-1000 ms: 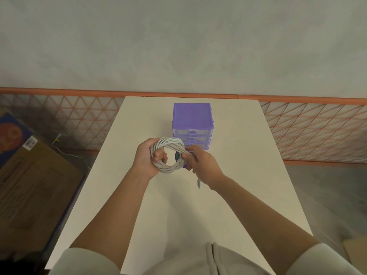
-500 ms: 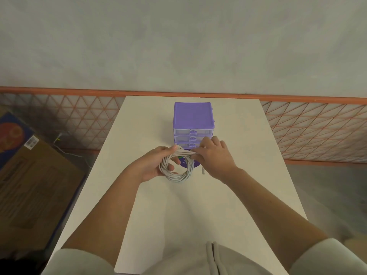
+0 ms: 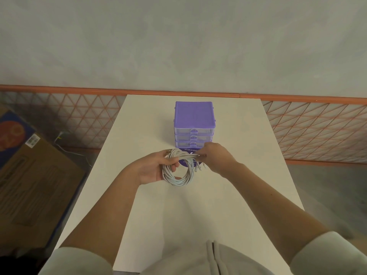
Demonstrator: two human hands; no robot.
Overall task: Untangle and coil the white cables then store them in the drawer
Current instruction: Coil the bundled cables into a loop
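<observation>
Seen from the head camera, a white table (image 3: 228, 185) runs up the middle of the frame to a grey wall with an orange mesh fence (image 3: 317, 132), and a cardboard box (image 3: 33, 175) lies at the left edge. At centre, the left hand (image 3: 153, 168) grips the left side of the coil of white cables (image 3: 178, 169), fingers curled through the loop, while the right hand (image 3: 215, 157) pinches the strands at the coil's upper right. Just above the hands stands a purple drawer unit (image 3: 194, 124), its three drawers closed.
</observation>
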